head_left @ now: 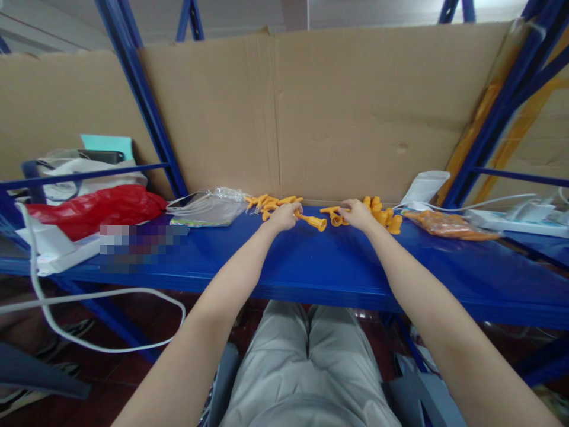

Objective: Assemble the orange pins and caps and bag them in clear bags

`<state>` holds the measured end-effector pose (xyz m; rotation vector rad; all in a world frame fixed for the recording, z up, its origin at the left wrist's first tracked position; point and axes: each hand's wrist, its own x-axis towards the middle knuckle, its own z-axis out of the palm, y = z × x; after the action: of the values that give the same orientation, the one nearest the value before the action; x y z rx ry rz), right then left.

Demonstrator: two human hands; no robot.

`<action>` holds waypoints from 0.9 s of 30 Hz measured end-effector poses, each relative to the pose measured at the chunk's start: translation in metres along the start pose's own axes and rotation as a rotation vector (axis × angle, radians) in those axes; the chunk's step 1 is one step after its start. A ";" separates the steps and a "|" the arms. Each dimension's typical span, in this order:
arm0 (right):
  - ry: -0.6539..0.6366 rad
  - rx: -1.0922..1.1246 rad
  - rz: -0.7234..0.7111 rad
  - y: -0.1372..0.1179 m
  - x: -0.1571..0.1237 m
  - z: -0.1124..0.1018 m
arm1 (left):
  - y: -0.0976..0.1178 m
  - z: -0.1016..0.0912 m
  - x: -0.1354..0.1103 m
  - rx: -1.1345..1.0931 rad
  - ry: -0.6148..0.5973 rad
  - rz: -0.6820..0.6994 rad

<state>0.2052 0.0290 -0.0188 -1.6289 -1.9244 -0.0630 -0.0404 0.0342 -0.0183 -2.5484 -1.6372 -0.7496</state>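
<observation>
Both my arms reach out over a blue metal shelf. My left hand is closed around the narrow end of an orange funnel-shaped plastic part, whose flared end points right. My right hand is closed on another orange plastic part lying just left of it. A loose heap of orange parts lies behind my left hand. Several more orange parts stand clustered right of my right hand.
A cardboard wall backs the shelf. Clear plastic bags, a red bag and white items with a cable lie left. A bag of orange parts, a white pouch and a power strip lie right.
</observation>
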 end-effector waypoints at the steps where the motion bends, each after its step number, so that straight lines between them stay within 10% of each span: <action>1: -0.054 -0.010 -0.026 0.000 -0.001 0.002 | 0.000 0.001 0.000 0.006 -0.025 0.007; 7: -0.304 -0.096 -0.112 -0.005 -0.007 0.008 | 0.000 0.011 0.002 -0.087 -0.103 0.060; 14: -0.315 -0.072 -0.105 -0.010 -0.011 0.002 | 0.013 0.012 0.004 -0.168 0.124 0.097; 22: -0.323 -0.040 -0.141 -0.015 -0.012 -0.001 | 0.047 0.006 -0.013 -0.034 -0.247 0.253; 27: -0.304 -0.049 -0.126 -0.012 -0.010 0.002 | 0.056 0.007 -0.017 0.118 -0.244 0.257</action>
<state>0.1941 0.0180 -0.0207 -1.6225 -2.2699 0.0928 0.0047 -0.0032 -0.0182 -2.7772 -1.3188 -0.3240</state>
